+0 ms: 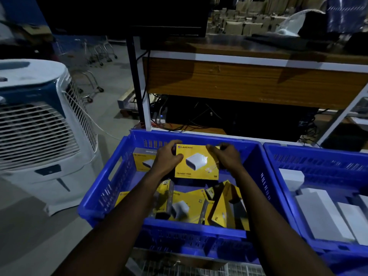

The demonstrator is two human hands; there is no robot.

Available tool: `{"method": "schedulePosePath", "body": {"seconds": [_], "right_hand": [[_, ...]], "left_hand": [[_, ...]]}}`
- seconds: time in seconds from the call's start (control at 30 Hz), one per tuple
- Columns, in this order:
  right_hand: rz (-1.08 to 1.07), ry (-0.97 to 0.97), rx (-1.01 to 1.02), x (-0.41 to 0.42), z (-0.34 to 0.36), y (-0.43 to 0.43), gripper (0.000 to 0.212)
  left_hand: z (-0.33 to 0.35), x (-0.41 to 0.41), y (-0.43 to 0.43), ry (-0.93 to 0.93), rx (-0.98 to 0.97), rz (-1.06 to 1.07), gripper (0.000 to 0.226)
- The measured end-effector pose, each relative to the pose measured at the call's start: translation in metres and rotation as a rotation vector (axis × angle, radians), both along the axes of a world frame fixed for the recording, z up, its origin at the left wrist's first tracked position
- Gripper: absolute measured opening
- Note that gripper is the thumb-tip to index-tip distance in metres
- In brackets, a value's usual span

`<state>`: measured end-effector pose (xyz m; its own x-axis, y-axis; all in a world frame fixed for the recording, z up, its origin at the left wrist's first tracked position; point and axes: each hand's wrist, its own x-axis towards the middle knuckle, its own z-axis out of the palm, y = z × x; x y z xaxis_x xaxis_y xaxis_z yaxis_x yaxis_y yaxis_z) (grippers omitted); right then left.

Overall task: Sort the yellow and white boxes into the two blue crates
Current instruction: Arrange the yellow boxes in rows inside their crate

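The left grip [168, 157] and right grip [229, 156] clasp opposite edges of a flat, glossy yellow box [196, 163] at the far end of a slotted blue plastic crate [103, 188] holding jumbled yellow boxes [187, 204]. Matte white boxes [322, 214] lie in the neighbouring crate [318, 154].

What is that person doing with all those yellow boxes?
A person is sorting boxes by colour. The left hand and right hand both grip one yellow box by its sides, at the far end of the left blue crate. Nearer in that crate, other yellow boxes lie jumbled. The right blue crate beside it holds white boxes.
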<state>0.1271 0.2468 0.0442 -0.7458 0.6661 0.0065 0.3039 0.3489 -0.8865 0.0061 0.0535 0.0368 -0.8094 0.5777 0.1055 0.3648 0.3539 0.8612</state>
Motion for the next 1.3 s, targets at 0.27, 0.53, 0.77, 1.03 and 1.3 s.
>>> {"method": "schedulePosePath", "body": {"seconds": [0.27,0.53,0.77,1.03,1.3], "right_hand": [[0.148,-0.239,0.178,-0.001,-0.011,0.003,0.039],[0.088,-0.291,0.114,-0.014,-0.026,0.005,0.041],[0.120,-0.335,0.054,-0.016,-0.041,-0.003,0.025],[0.096,-0.196,-0.081,-0.018,-0.056,0.003,0.017],[0.233,-0.150,-0.310,-0.012,-0.043,-0.007,0.019]], "left_hand": [[-0.015,-0.009,-0.002,0.160,-0.253,0.006,0.060],[-0.027,-0.011,-0.004,0.249,-0.314,0.079,0.038],[-0.036,-0.010,-0.009,0.186,-0.263,0.085,0.032],[-0.048,-0.012,-0.009,0.128,-0.341,-0.031,0.033],[-0.054,-0.017,-0.008,0.139,-0.469,-0.108,0.048]]}}
